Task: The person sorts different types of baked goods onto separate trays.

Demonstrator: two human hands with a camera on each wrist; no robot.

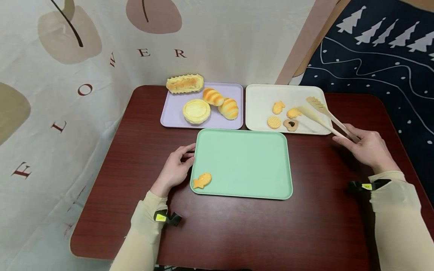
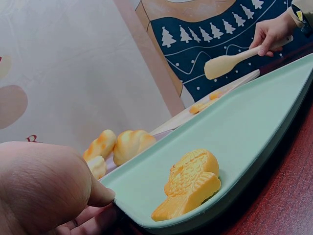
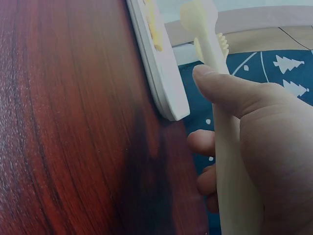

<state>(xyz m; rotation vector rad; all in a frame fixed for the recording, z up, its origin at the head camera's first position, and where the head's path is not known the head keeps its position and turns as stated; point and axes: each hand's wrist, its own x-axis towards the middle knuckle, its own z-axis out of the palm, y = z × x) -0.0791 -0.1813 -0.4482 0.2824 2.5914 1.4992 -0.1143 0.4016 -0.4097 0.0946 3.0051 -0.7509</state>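
My left hand (image 1: 175,167) rests beside the left edge of a green tray (image 1: 242,163), thumb and fingertips touching its rim. On that tray's near left corner lies a golden fish-shaped pastry (image 1: 202,180), seen close in the left wrist view. My right hand (image 1: 367,146) holds cream-coloured tongs (image 1: 322,119), one arm a smooth paddle, the other toothed, spread apart with nothing between them. Their ends reach over the right side of a white tray (image 1: 252,109). There lie two small golden pastries (image 1: 278,107), a round biscuit (image 1: 274,122) and a brown biscuit with a dark centre (image 1: 291,125).
Left of the white tray, a lilac tray (image 1: 169,116) carries a round tart (image 1: 196,111), two striped bread rolls (image 1: 228,109) and a long crimped pastry (image 1: 184,83) overhanging its back left corner. All trays stand on a dark red table (image 1: 237,229), with hanging cloths behind.
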